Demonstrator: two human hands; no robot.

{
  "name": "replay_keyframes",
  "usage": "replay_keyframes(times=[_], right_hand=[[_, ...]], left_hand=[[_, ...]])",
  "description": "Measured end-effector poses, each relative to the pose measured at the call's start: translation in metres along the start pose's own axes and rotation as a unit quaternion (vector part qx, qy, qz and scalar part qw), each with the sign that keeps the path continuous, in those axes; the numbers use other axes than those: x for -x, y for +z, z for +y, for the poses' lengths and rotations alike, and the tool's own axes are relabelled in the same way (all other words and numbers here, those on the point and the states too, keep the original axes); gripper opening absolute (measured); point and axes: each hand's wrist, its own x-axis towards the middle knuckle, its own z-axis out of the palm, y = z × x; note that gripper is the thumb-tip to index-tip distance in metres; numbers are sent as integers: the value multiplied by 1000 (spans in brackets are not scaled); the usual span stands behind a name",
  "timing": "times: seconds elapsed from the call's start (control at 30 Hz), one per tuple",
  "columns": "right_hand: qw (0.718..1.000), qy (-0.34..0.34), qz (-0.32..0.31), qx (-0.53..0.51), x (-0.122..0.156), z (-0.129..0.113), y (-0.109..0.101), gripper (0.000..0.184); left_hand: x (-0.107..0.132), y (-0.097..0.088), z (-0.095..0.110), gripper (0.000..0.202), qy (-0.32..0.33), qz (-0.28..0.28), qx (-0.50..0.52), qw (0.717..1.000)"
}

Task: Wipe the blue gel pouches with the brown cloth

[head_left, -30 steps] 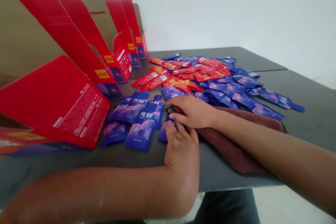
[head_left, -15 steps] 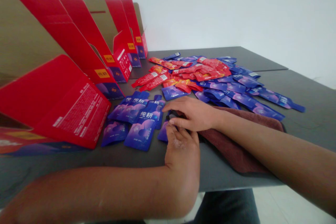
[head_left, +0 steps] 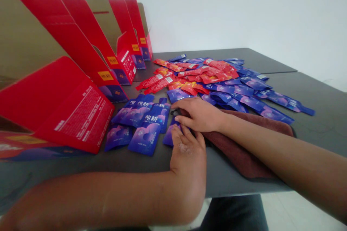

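A blue-purple pouch [head_left: 168, 137] lies on the table with its lower part showing beside my left hand [head_left: 188, 149]. My left hand's fingers are bent and pressed on it, covering its right side. Just beyond, my right hand [head_left: 199, 114] curves with thumb and index finger about a small black object [head_left: 175, 112] at the pouch's upper end. Its kind cannot be made out, and my other right fingers are hidden. The two hands touch or nearly touch. To their left lie several flat blue-purple pouches [head_left: 146, 135], overlapping one another.
Behind my hands spreads a heap of red sachets [head_left: 211, 70] and blue pouches [head_left: 252, 103]. Red cartons [head_left: 81, 115] with raised flaps stand in a row on the left. A brown cloth pad [head_left: 238, 155] lies under my right forearm. The grey table's front edge [head_left: 244, 189] is close.
My right index finger and thumb have shifted slightly right and up, showing more of the black object and the pouch's top. My left hand has hardly moved.
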Motion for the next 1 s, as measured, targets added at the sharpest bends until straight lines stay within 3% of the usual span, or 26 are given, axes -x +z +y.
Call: replay_keyframes(times=[0.2, 0.6, 0.87, 1.0], right_hand=[[1000, 27, 9, 12, 0, 0, 0, 38], [997, -65, -5, -35, 1, 1, -1, 37], [992, -108, -17, -56, 1, -2, -5, 34], [993, -102, -15, -50, 1, -2, -5, 34]], left_hand=[[1, 3, 1, 49, 2, 9, -4, 1000], [1, 3, 1, 44, -26, 28, 34, 999], [2, 3, 1, 45, -7, 12, -23, 1000], [2, 4, 2, 46, -13, 30, -42, 999]])
